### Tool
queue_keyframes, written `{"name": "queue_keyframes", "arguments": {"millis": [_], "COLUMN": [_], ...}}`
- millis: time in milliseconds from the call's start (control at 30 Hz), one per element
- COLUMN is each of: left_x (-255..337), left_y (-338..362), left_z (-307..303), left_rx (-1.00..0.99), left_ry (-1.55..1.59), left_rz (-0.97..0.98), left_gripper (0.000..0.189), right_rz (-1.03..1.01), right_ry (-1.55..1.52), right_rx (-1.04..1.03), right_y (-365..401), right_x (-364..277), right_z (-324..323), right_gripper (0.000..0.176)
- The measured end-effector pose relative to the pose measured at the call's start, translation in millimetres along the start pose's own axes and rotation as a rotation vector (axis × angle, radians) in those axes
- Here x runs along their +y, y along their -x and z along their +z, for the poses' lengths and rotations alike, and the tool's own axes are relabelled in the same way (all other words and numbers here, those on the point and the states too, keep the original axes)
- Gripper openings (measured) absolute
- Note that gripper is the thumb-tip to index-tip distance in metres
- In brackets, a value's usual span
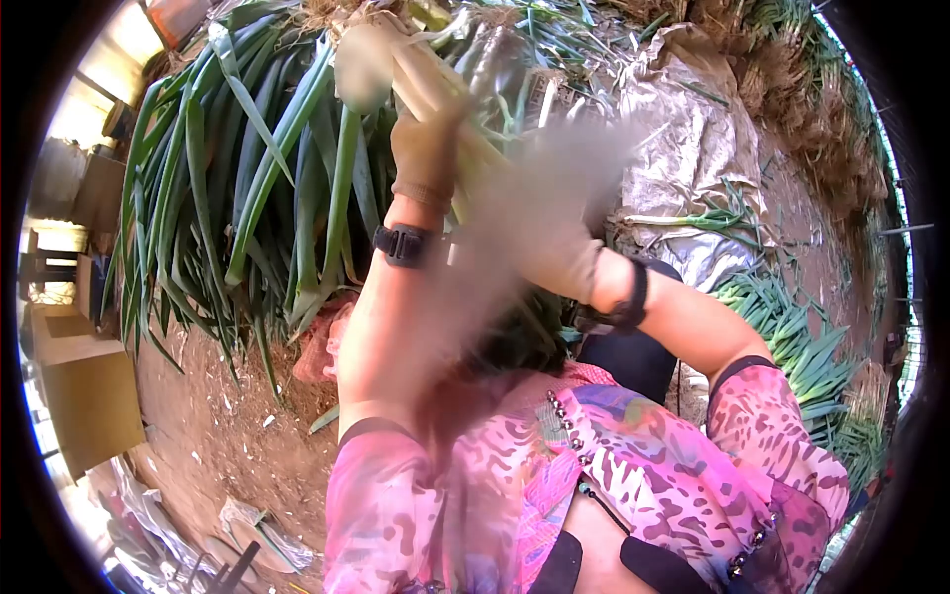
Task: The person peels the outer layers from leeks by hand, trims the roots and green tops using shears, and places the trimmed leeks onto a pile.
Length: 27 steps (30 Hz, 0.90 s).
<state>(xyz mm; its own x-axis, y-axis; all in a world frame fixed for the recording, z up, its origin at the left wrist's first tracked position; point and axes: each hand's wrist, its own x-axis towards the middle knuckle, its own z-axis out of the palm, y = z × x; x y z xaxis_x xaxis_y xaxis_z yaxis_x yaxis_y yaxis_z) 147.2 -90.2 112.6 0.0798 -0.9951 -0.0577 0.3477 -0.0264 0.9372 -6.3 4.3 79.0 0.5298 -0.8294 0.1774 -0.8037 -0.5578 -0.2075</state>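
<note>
My left hand [427, 153], in a tan glove with a black band at the wrist, is closed around thick pale stalks [421, 84] near the top centre. Long green leaves [208, 178] hang down beside it on the left. My right hand [559, 252], also gloved, is just right of and below the left one. Its fingers are smeared by motion, so what it holds, if anything, cannot be made out. A grey-brown blur spreads around it and over part of my left forearm.
At the right lies crumpled pale sacking [688, 129] with a loose green onion [693, 220] on it. More bundles [792, 337] stand at the right edge, with rooty ones [811, 109] above. A cardboard box [89, 396] and plastic scraps [262, 535] are at the left.
</note>
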Motion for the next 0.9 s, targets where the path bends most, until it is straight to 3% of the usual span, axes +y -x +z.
{"name": "queue_keyframes", "arguments": {"millis": [67, 233, 300, 433, 500, 567, 600, 700, 767, 800, 900], "left_x": [5, 20, 35, 90, 119, 141, 153, 154, 146, 142, 129], "left_y": [8, 23, 17, 18, 26, 23, 38, 55, 70, 77, 96], "left_z": [8, 8, 3, 9, 17, 11, 21, 30, 47, 55, 83], "left_rx": [-0.039, -0.127, -0.196, -0.360, -0.423, -0.578, -0.573, -0.783, -0.811, -0.825, -0.899], "left_ry": [-0.060, -0.110, -0.074, 0.029, 0.106, 0.128, 0.089, 0.205, 0.103, 0.052, 0.012], "left_rz": [0.029, 0.117, 0.117, 0.145, 0.106, 0.065, 0.125, -0.032, -0.022, -0.017, -0.036], "left_gripper": [0.039, 0.032, 0.039, 0.031, 0.039, 0.047, 0.050, 0.053, 0.069, 0.077, 0.065], "right_rz": [-0.023, 0.093, -0.069, -0.166, -0.144, 0.081, 0.189, -0.137, -0.164, -0.119, -0.115], "right_ry": [0.116, 0.064, 0.037, -0.271, -0.577, -0.957, -1.086, -1.923, -1.508, -1.168, -1.081], "right_rx": [-0.007, -0.298, -0.325, -0.664, -0.740, -0.661, -0.286, 0.657, 0.880, 0.815, 0.431], "right_y": [12, 29, 74, 157, 170, 148, 147, 130, 84, 74, 31], "right_x": [19, -22, -20, -35, -18, -2, 14, 81, 75, 65, 52], "right_z": [64, -25, -10, -29, -60, -145, -179, -255, -284, -279, -255], "right_gripper": [0.013, 0.011, 0.014, 0.019, 0.019, 0.021, 0.019, 0.019, 0.022, 0.033, 0.041]}}
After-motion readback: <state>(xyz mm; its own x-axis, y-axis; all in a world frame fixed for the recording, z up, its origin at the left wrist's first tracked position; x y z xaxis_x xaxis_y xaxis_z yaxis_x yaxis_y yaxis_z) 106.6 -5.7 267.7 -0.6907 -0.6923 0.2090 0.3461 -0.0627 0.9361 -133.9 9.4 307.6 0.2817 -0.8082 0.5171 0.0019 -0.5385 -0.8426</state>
